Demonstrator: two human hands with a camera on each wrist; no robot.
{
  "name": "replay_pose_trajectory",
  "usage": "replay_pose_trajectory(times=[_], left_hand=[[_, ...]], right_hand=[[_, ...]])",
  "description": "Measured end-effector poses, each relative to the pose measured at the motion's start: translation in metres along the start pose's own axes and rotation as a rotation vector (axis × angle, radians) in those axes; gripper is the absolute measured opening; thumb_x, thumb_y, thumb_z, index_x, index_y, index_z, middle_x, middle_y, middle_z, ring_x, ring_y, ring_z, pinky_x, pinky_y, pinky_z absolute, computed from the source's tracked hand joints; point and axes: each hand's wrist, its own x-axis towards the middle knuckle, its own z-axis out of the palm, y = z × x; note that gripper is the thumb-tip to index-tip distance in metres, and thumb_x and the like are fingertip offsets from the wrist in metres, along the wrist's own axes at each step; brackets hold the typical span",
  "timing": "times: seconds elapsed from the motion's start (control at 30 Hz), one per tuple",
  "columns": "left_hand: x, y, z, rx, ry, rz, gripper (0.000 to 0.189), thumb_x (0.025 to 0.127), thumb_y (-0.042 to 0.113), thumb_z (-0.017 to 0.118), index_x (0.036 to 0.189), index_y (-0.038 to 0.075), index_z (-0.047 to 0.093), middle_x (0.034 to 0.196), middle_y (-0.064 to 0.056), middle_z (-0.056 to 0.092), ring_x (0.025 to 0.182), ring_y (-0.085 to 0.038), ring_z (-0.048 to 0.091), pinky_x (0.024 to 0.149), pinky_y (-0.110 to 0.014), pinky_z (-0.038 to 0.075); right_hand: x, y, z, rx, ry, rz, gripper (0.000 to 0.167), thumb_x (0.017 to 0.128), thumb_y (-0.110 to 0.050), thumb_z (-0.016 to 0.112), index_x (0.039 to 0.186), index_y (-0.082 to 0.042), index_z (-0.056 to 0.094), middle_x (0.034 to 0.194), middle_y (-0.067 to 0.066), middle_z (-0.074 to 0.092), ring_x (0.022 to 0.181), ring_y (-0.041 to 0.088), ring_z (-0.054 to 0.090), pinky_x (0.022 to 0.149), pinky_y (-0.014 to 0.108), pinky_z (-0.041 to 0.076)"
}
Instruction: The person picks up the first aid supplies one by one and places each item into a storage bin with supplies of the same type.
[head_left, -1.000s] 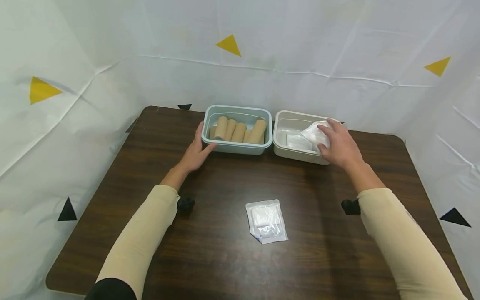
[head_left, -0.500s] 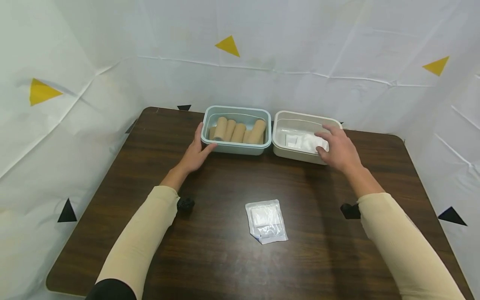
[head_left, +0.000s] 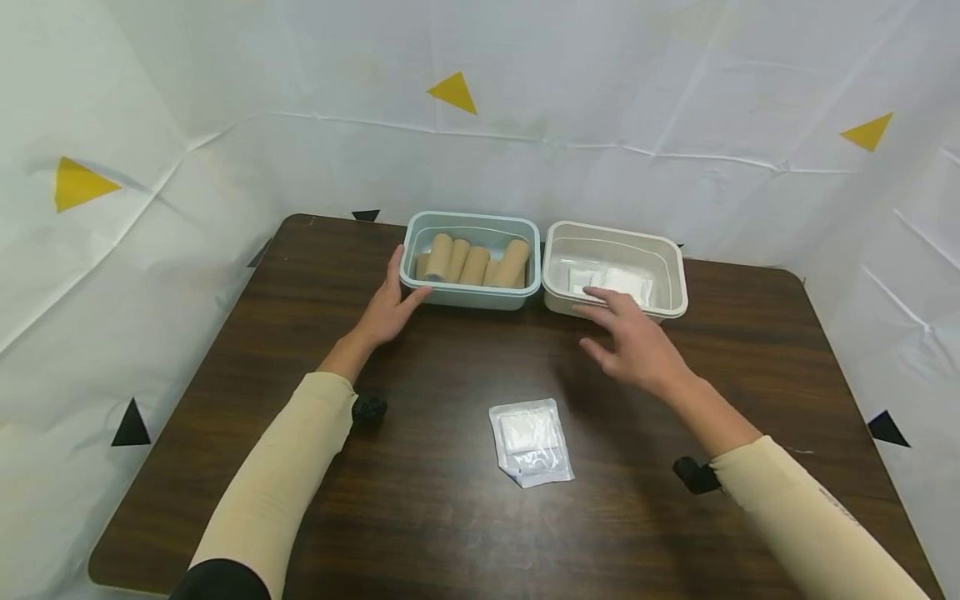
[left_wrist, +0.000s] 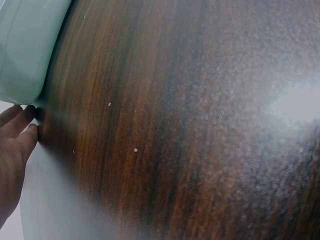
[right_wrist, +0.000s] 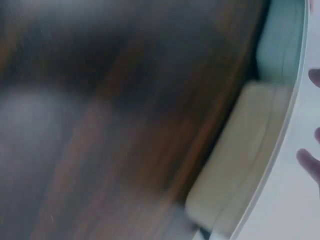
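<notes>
My left hand [head_left: 381,315] rests against the left end of a pale blue-green plastic bin [head_left: 472,295], thumb along its front and fingers fairly straight. Several brown cardboard tubes [head_left: 474,265] lie inside. Beside it stands a beige bin [head_left: 564,303] holding white, flat gauze-like packets [head_left: 626,283]. My right hand [head_left: 637,343] hovers in front of the beige bin with its fingers spread, holding nothing. Only the fingertips [right_wrist: 307,162] show in the blurred right wrist view. A clear-fronted packet with a white pad [head_left: 531,442] lies on the table, nearer to me.
The dark wood-grain table [head_left: 420,500] has rounded corners. White sheeting [head_left: 570,92] with yellow and black triangles surrounds it at the back and sides. The two bins stand side by side near the far edge.
My right hand has let go of a white packet, which now lies in the beige bin. The hand has then drawn out, left and toward me. My left hand stays put.
</notes>
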Motion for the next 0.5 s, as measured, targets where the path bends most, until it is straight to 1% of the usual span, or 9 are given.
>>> replay_pose_trajectory(times=[0.07, 0.13, 0.23, 0.33, 0.4, 0.5], left_hand=[[0.000, 0.001, 0.000, 0.003, -0.004, 0.004, 0.088, 0.098, 0.051, 0.052, 0.156, 0.034, -0.011, 0.164, -0.007, 0.007, 0.147, -0.027, 0.017, 0.114, -0.053, 0.018], [0.000, 0.001, 0.000, 0.001, -0.003, 0.007, 0.088, 0.098, 0.051, 0.053, 0.156, 0.034, -0.011, 0.164, -0.007, 0.007, 0.147, -0.027, 0.017, 0.114, -0.053, 0.018], [0.000, 0.002, -0.001, 0.003, 0.000, 0.012, 0.088, 0.098, 0.050, 0.053, 0.156, 0.033, -0.011, 0.164, -0.007, 0.008, 0.147, -0.027, 0.017, 0.114, -0.053, 0.018], [0.000, 0.002, -0.001, 0.000, 0.005, 0.014, 0.087, 0.099, 0.050, 0.052, 0.157, 0.032, -0.010, 0.164, -0.008, 0.009, 0.147, -0.027, 0.018, 0.114, -0.052, 0.019], [0.000, 0.001, 0.000, -0.002, 0.005, 0.013, 0.087, 0.099, 0.050, 0.052, 0.157, 0.032, -0.010, 0.164, -0.008, 0.009, 0.147, -0.027, 0.018, 0.114, -0.052, 0.019], [0.001, 0.000, 0.000, -0.008, 0.005, 0.015, 0.087, 0.098, 0.051, 0.053, 0.156, 0.033, -0.009, 0.164, -0.007, 0.009, 0.147, -0.027, 0.018, 0.114, -0.052, 0.019]], right_hand=[[-0.004, -0.014, 0.008, 0.028, -0.062, -0.055, 0.051, 0.081, -0.016, 0.079, 0.129, -0.006, 0.063, 0.143, 0.018, 0.047, 0.128, 0.035, 0.043, 0.101, 0.049, 0.038], [-0.008, -0.028, 0.016, 0.060, -0.149, -0.095, 0.055, 0.081, -0.023, 0.079, 0.131, -0.007, 0.062, 0.145, 0.018, 0.045, 0.130, 0.034, 0.042, 0.102, 0.048, 0.039], [-0.016, -0.047, 0.027, 0.094, -0.308, -0.115, 0.062, 0.082, -0.035, 0.079, 0.135, -0.010, 0.059, 0.149, 0.016, 0.041, 0.134, 0.031, 0.039, 0.103, 0.048, 0.039], [-0.025, -0.063, 0.036, 0.122, -0.435, -0.108, 0.073, 0.080, -0.046, 0.079, 0.140, -0.013, 0.055, 0.152, 0.015, 0.036, 0.139, 0.031, 0.034, 0.105, 0.049, 0.038], [-0.030, -0.070, 0.041, 0.141, -0.489, -0.097, 0.079, 0.078, -0.052, 0.079, 0.143, -0.015, 0.052, 0.154, 0.014, 0.034, 0.142, 0.030, 0.030, 0.106, 0.049, 0.037], [-0.036, -0.077, 0.047, 0.159, -0.521, -0.089, 0.088, 0.073, -0.058, 0.080, 0.145, -0.018, 0.049, 0.155, 0.012, 0.032, 0.144, 0.029, 0.026, 0.107, 0.049, 0.036]])
